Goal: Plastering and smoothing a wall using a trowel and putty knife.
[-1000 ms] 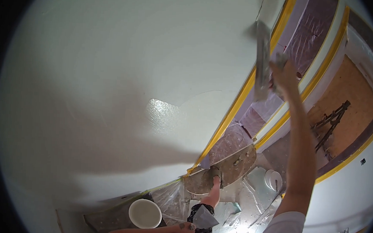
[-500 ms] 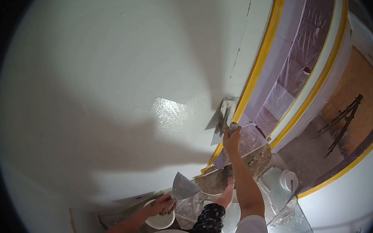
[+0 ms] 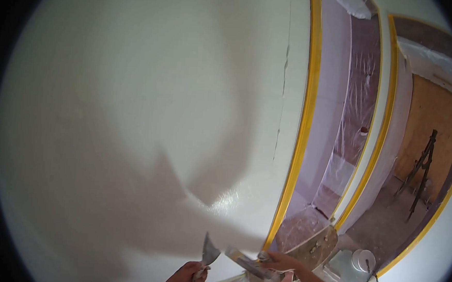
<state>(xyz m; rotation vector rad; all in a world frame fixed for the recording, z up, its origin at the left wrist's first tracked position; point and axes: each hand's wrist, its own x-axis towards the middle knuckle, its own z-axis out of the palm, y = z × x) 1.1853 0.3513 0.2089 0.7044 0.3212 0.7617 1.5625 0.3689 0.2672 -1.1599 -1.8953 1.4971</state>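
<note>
My left hand is closed around the handle of a putty knife, whose wide grey blade points up. To its right, my right hand grips a flat plastering trowel; its smeared blade reaches toward the putty knife, with a small gap between them. Both tools are low in view, in front of the pale wall. On the wall a shiny, wet-looking patch catches the light beside the tools' shadows. A thin vertical crack or ridge runs higher up, near the wall's right edge.
Yellow tape lines the wall's edge beside an opening hung with clear plastic sheeting. Below it is a brownish board with crumbs on it. A white bucket stands further right. Beyond, a dark folding stand leans near a brown panel.
The trowel has come off the wall by the taped edge and moved down and left, close to the putty knife. The putty knife blade has turned more upright. My view has tilted up.
</note>
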